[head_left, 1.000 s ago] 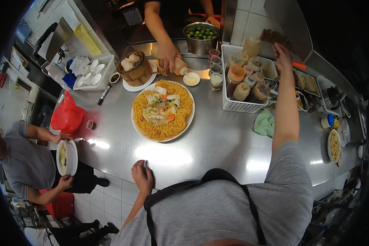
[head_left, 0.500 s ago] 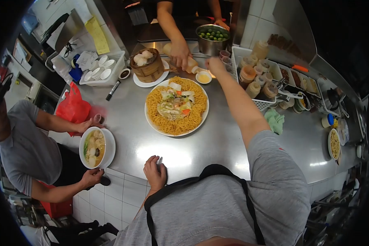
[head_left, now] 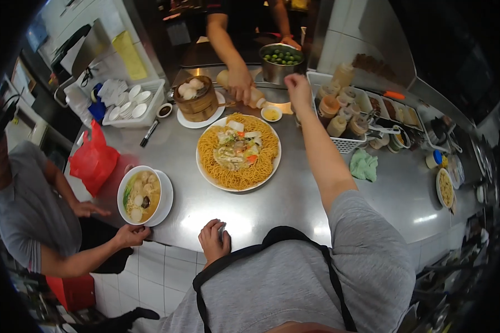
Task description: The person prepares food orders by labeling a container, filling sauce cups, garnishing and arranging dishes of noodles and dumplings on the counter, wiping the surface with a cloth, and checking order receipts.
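- The noodle plate [head_left: 239,152] lies on the steel counter [head_left: 283,205], well apart from the fingers of both hands.
- Left hand [head_left: 214,242]: at the counter edge, on the wearer's side of the plate; 4 fingers bent, slightly spread, thumb apart, nothing visible held.
- Right hand [head_left: 298,87]: raised beyond the plate and to its right, near the metal pot [head_left: 281,64] of green fruit; fingers curled together, but whether they pinch anything I cannot tell.
- Just beyond the plate: 1 sauce dish [head_left: 271,114], with a squeeze bottle [head_left: 254,97] tilted towards it in a co-worker's hand [head_left: 241,83].
- Left of the plate: 1 soup bowl [head_left: 139,195], touched by another co-worker's hand [head_left: 131,235].
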### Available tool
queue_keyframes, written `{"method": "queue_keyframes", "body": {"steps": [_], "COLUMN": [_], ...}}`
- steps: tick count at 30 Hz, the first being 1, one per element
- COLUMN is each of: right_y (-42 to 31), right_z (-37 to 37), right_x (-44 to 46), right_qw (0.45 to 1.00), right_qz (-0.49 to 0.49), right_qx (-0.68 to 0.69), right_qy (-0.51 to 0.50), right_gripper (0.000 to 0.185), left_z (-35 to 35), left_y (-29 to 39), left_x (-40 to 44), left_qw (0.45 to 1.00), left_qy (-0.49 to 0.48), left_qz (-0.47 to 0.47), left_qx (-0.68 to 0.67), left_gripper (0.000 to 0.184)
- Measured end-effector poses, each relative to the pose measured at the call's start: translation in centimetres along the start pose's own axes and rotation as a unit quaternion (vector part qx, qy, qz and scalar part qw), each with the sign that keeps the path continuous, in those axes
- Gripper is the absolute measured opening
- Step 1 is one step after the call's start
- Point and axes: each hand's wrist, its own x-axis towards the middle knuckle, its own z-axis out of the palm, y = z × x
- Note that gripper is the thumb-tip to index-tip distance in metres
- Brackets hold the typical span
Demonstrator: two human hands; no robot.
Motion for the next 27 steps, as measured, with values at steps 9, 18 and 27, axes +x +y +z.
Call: {"method": "queue_keyframes", "body": {"steps": [9, 18, 27], "right_y": [13.6, 10.9, 11.6], "right_z": [-18.8, -28.2, -24.6], "right_x": [7.9, -0.5, -21.4], "right_qw": [0.944, 0.909, 0.903], "right_qz": [0.109, 0.025, 0.165], "right_qx": [-0.277, -0.275, -0.390], "right_qy": [0.142, 0.313, -0.076], "right_gripper": [0.021, 0.040, 0.030], "left_z": [-0.2, -0.2, 0.1], "left_y": [-0.1, 0.0, -0.2], "left_x": [0.2, 0.4, 0.4], "left_qw": [1.000, 1.000, 0.999], "left_qy": [-0.014, -0.018, -0.025], "left_qz": [-0.004, -0.007, 0.017], "left_qx": [-0.003, -0.002, 0.017], "left_gripper": [0.025, 0.026, 0.024]}}
